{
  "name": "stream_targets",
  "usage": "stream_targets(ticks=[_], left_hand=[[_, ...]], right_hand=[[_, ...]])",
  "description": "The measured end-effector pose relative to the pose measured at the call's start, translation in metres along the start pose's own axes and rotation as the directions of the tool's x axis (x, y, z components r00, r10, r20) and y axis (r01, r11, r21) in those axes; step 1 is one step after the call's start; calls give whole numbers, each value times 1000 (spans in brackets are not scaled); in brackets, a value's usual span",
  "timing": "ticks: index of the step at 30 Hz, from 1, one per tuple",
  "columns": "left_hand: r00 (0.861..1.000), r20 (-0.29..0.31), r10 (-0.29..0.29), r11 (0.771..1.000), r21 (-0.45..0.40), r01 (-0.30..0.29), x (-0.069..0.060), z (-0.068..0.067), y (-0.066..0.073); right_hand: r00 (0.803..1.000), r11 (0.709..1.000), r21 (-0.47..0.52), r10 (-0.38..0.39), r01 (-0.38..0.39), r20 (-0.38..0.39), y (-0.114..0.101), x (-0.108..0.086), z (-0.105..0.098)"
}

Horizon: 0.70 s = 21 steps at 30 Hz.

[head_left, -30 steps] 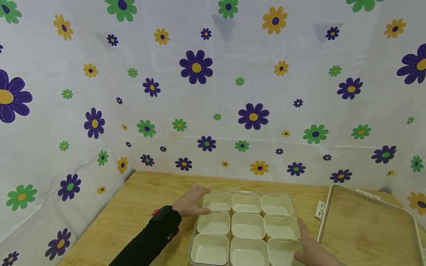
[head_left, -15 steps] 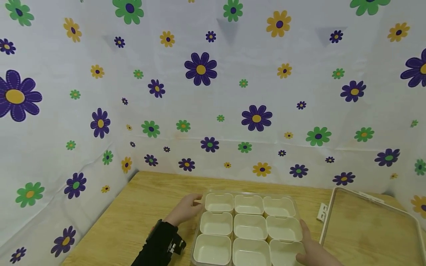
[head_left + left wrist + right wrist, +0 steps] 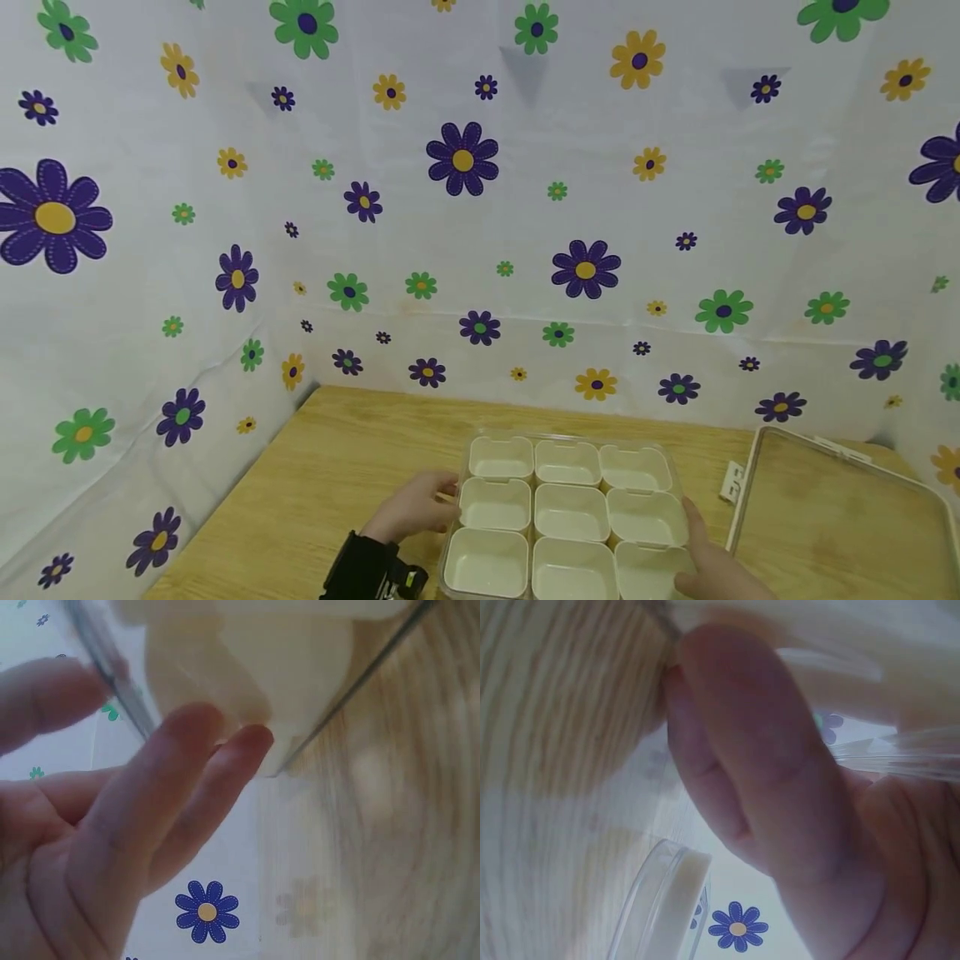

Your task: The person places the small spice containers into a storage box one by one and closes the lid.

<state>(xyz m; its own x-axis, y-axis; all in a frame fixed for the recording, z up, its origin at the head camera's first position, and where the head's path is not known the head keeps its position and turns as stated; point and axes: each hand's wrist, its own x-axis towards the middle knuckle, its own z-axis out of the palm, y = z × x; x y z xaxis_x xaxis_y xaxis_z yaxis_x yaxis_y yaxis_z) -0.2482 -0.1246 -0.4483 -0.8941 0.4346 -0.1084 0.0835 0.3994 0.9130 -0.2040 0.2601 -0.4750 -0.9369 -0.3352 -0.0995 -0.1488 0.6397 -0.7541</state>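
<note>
A clear plastic storage box [image 3: 450, 575] in the head view holds several cream open-topped cups [image 3: 572, 512] set in rows. My left hand [image 3: 415, 506] is at the box's left side. In the left wrist view, extended fingertips [image 3: 247, 742] touch or nearly touch the clear wall, and another finger reaches its upper edge. My right hand [image 3: 712, 562] holds the right side, with the thumb by the front right cup and fingers [image 3: 765, 742] along the outer wall. The right thumb is hidden in the right wrist view.
A clear lid [image 3: 847, 517] with a pale rim lies right of the box, a white clip [image 3: 732, 482] at its left edge. The wooden table [image 3: 360, 433] meets a white flower-printed cloth [image 3: 420, 233] at the back and left.
My left hand has slid along the box's left side towards the front, its thumb and fingers leaving the back left cup. The right hand keeps its hold. The view has shifted slightly.
</note>
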Motion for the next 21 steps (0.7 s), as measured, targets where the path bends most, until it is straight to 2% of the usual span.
stream_targets(ticks=[4, 7, 9, 11, 14, 21], left_hand=[[1000, 11, 25, 1000, -12, -24, -3, 3, 1], [999, 1, 35, 999, -24, -35, -4, 6, 2], [999, -8, 40, 998, -37, -40, -4, 8, 2], [999, -16, 49, 997, -54, -50, -3, 11, 2], [998, -26, 57, 996, -68, -59, -3, 13, 1], [998, -31, 55, 995, -78, -57, -4, 13, -1]], right_hand=[[999, 999, -5, -35, 35, 16, 1, -1, -1], [1000, 1000, 18, 2, -2, 31, 0, -1, -1], [998, 998, 32, 55, -56, 31, 0, -1, -1], [994, 994, 27, 106, -106, 20, -1, -1, -1], [991, 991, 4, 134, -134, 0, -2, -1, -1], [997, 996, -23, 81, -81, 0, -3, 0, -1]])
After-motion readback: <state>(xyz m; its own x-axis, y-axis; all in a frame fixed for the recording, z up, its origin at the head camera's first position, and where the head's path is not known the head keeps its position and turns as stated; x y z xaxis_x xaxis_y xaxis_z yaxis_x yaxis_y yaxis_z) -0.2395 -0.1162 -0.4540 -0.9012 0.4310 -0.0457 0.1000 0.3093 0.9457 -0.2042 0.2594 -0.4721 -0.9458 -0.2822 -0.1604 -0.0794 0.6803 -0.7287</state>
